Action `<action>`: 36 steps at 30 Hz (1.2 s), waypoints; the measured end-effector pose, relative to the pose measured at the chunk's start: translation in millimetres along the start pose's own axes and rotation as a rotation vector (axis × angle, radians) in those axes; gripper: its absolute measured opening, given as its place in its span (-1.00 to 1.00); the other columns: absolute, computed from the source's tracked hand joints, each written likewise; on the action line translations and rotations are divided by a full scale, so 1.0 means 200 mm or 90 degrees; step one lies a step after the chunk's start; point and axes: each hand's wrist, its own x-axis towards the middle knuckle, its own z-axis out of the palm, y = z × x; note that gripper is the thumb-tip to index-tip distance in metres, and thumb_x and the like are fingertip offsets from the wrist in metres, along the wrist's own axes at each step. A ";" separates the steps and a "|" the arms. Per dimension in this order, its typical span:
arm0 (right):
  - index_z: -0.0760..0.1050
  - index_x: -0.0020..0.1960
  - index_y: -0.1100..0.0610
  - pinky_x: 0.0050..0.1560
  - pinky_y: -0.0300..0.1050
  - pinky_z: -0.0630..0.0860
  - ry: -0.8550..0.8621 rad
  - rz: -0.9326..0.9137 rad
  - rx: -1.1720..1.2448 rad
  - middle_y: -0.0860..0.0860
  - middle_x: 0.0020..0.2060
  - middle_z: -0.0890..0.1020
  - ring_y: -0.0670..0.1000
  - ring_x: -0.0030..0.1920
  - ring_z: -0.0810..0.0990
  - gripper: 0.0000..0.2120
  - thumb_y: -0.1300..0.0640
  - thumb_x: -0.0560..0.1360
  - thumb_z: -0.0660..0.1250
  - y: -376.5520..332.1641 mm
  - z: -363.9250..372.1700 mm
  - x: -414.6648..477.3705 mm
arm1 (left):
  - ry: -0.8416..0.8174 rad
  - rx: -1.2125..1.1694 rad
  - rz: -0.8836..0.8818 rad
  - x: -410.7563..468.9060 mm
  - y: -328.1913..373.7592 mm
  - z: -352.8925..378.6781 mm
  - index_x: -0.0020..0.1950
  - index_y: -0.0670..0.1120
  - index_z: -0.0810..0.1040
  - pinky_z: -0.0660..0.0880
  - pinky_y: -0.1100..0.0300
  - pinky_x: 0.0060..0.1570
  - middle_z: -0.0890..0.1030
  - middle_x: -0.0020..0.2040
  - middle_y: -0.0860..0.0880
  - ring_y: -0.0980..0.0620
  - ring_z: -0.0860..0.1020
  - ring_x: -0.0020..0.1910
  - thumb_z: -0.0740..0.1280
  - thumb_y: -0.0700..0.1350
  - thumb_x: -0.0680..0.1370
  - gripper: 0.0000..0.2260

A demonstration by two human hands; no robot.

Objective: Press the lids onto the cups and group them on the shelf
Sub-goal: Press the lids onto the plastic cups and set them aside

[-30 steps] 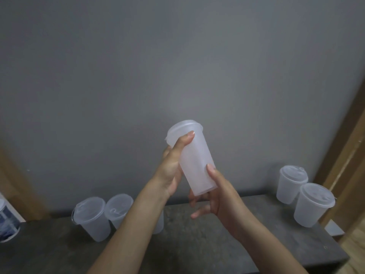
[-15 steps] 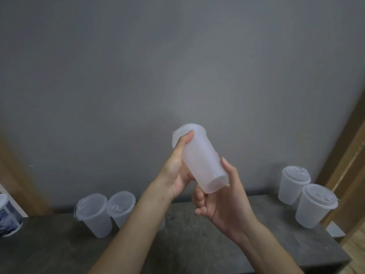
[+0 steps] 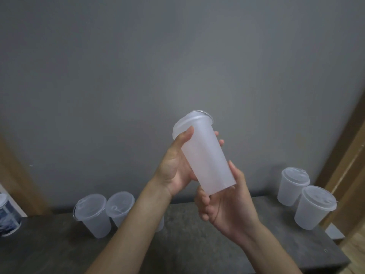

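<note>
Two bare forearms are rising from the bottom edge, from about seven and five o'clock, and meeting just below the middle of the view. The right hand [image 3: 227, 202] is sitting lower and nearer, palm turned up, cradling the base of the cup [image 3: 205, 155]. Its thumb is lying straight along the cup's four o'clock side while its fingers are curling beneath the bottom. The left hand [image 3: 173, 167] is gripping the same cup higher up from the nine o'clock side: the thumb is pressing on the wall just under the rim, and the fingers are wrapping round the back, their tips showing at the two o'clock edge. The cup is hanging in the air above the shelf [image 3: 197, 244], its top tilting toward eleven o'clock. The lid [image 3: 189, 120] is sitting on its mouth, though whether it is fully snapped down I cannot tell.

Farther back, toward eight o'clock, the outer left cup [image 3: 92, 214] and the inner left cup [image 3: 120, 206] are standing just beside each other, lids on top, with a sliver of a hidden cup [image 3: 161, 223] showing behind the left forearm. Toward four o'clock the front right cup [image 3: 314, 206] and the back right cup [image 3: 292, 184] are standing close together, both capped. A blue-printed mug [image 3: 7, 216] is sitting at the nine o'clock edge, and the grey wall [image 3: 177, 56] is filling everything behind.
</note>
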 end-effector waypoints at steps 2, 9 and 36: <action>0.57 0.18 0.23 -0.44 -0.07 0.58 -0.023 -0.003 -0.036 0.23 -0.38 0.54 0.08 -0.47 0.53 -0.35 -0.35 0.54 0.18 0.00 0.01 0.00 | 0.018 -0.018 -0.005 0.01 0.00 0.00 0.14 -0.10 0.72 0.44 -0.08 0.31 0.71 0.11 -0.11 -0.06 0.64 0.11 0.36 0.20 0.49 -0.57; 0.54 0.14 0.32 -0.40 -0.02 0.58 0.042 -0.009 -0.121 0.17 -0.50 0.44 0.03 -0.53 0.43 -0.32 -0.33 0.49 0.26 0.00 -0.01 0.00 | 0.040 -0.034 -0.014 0.03 0.01 -0.01 0.17 -0.14 0.70 0.54 -0.06 0.18 0.68 0.13 -0.15 -0.09 0.66 0.10 0.38 0.17 0.49 -0.56; 0.49 0.23 0.27 -0.36 -0.01 0.65 -0.012 0.110 -0.091 0.20 -0.34 0.57 0.05 -0.42 0.55 -0.33 -0.33 0.53 0.17 -0.08 0.04 -0.06 | 0.181 0.039 -0.049 0.05 -0.03 -0.01 0.33 -0.11 0.57 0.46 -0.19 0.18 0.67 0.15 -0.22 -0.16 0.64 0.03 0.53 0.26 0.33 -0.31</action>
